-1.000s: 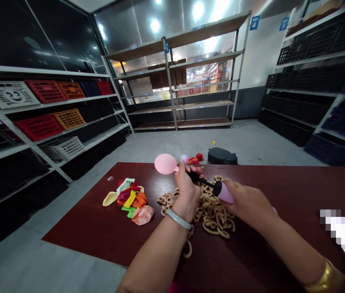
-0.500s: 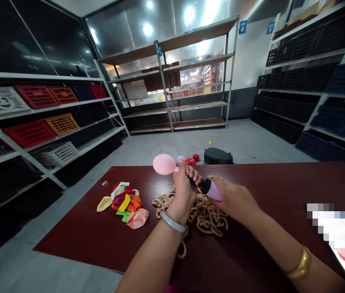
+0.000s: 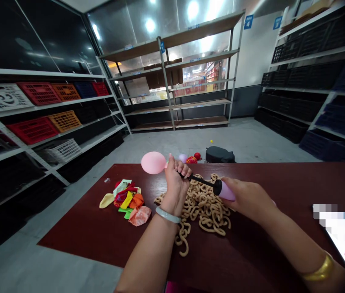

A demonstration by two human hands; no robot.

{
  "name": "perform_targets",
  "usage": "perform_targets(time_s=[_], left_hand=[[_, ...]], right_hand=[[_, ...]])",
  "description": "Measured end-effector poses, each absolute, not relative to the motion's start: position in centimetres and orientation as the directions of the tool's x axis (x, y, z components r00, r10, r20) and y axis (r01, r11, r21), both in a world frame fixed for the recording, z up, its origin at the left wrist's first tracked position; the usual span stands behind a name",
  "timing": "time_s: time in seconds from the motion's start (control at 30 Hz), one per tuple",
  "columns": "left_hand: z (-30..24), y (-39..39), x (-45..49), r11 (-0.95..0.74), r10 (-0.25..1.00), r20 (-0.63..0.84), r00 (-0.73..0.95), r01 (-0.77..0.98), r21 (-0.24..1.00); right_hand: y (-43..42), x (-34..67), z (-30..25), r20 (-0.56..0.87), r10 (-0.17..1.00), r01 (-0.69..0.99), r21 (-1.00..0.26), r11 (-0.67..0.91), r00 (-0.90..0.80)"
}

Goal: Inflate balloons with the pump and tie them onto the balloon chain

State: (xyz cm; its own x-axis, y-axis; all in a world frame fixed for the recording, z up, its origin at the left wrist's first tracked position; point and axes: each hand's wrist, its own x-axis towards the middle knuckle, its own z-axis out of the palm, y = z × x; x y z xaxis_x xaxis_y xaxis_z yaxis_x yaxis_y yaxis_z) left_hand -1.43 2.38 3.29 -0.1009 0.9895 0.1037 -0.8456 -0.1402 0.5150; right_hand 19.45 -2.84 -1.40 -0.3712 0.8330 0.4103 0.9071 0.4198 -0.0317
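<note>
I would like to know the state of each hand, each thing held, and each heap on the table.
Pump: drawn out, black rod exposed.
Left hand: closed around the pump's front end.
Right hand: closed around the pump's lilac end.
Pink balloon: inflated, neck mostly hidden.
Loose balloons: limp, uninflated, heaped.
Tan links: piled loosely.

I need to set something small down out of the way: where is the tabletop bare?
Bare patches: far right, between the right hand, the pixelated item and the far edge of the table; near left, bordered by the deflated balloons, left forearm and near edge. Crowded: the middle, where the tan links lie beneath the left hand and pump.
</note>
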Motion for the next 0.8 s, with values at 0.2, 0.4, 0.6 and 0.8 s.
perform_targets(time_s=[0.2, 0.4, 0.6, 0.8], left_hand=[[2.5, 0.5, 2.7, -0.122, 0.993, 0.067, -0.102, -0.83, 0.544], [2.5, 0.1, 3.3, -0.128, 0.991, 0.094, -0.09, -0.814, 0.566], [3.9, 1.6, -0.7, -0.162, 0.985, 0.135, -0.106, -0.831, 0.532], [5.1, 2.6, -5.3, -0.255, 0.964, 0.189, -0.187, -0.853, 0.455]], right_hand=[[-3.5, 17.2, -0.6, 0.429, 0.83, 0.907, -0.053, 0.417, -0.356], [-3.9, 16.8, -0.2, 0.419, 0.841, 0.905, -0.094, 0.414, -0.342], [-3.5, 18.0, -0.9, 0.44, 0.828, 0.896, -0.103, 0.432, -0.349], [-2.7, 20.0, -1.2, 0.418, 0.826, 0.885, -0.097, 0.454, -0.378]])
